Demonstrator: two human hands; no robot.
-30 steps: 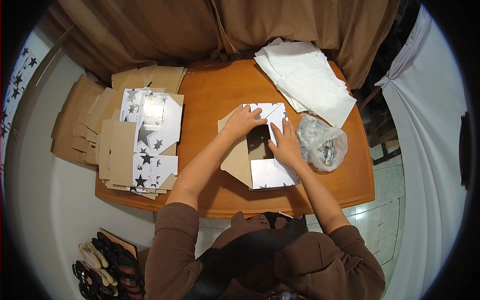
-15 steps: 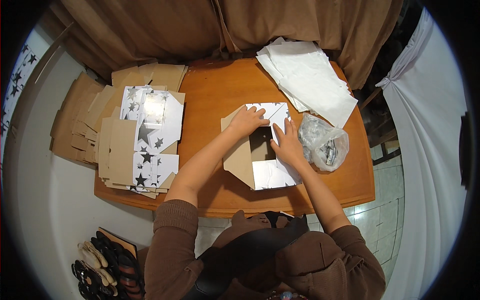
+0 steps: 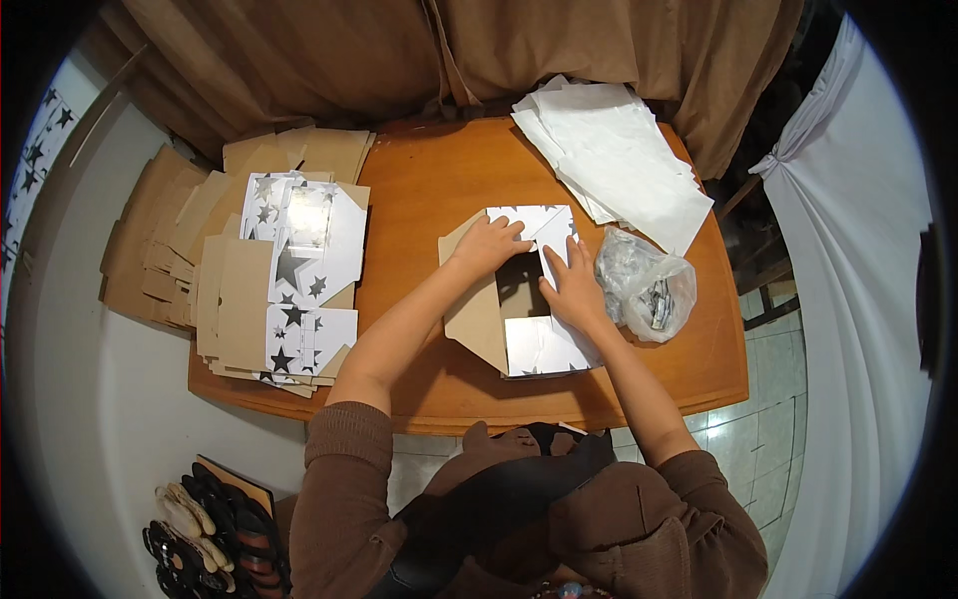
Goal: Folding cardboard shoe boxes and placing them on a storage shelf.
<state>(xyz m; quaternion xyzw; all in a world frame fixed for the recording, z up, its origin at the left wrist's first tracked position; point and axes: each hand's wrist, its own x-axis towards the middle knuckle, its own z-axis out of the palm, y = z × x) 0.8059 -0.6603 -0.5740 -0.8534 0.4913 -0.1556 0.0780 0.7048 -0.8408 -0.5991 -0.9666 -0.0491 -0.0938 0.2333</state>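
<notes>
A white cardboard box (image 3: 569, 344) printed with dark stars stands in front of me, partly folded. Its plain brown flap (image 3: 472, 304) sticks out to the left, and a gap in the middle shows the dark inside. My left hand (image 3: 491, 246) lies on the far left corner, fingers stretched over the far white flap. On the right-hand flap rests my right hand (image 3: 574, 287), its fingers spread and pointing away from me. Both hands press on the cardboard without wrapping round it. The undersides of the flaps are hidden.
Flat star-printed box blanks (image 3: 334, 235) lie stacked on the left of the wooden table (image 3: 424, 165), beside more brown cardboard (image 3: 160, 240). White paper sheets (image 3: 619, 150) are at the far right. A clear plastic bag (image 3: 664, 299) of small items sits right of the box.
Very little differs. My left hand has slid slightly to the right on the far flap, and the front edge of the box sits a touch differently.
</notes>
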